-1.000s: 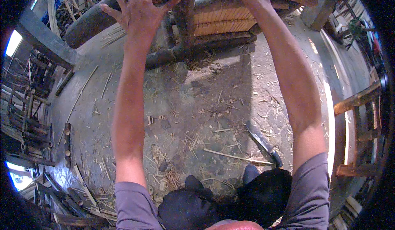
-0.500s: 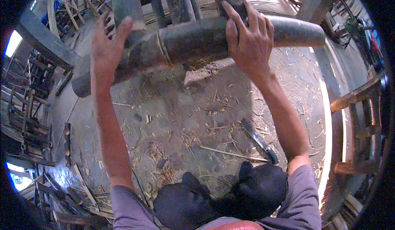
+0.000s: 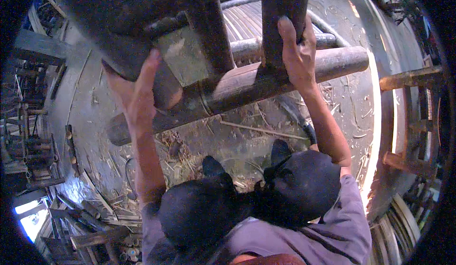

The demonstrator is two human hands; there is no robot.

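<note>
Seeing a post [image 3: 210, 37] between left fingers [image 3: 151, 65] and right fingers [image 3: 287, 29], pole [image 3: 242, 81] just nearside, knife [image 3: 308, 131] below the right, racks [image 3: 35, 144] far left!

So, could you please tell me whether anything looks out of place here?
Yes: a large knife lies loose on the floor near the right foot and a pale strip. Unsheathed, it seems oddly placed there while the right hand grips the bamboo frame.

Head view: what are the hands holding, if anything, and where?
The dark pole frame: right hand around the right post near the thick crosspiece; left hand at the left post, grip partly hidden.
</note>
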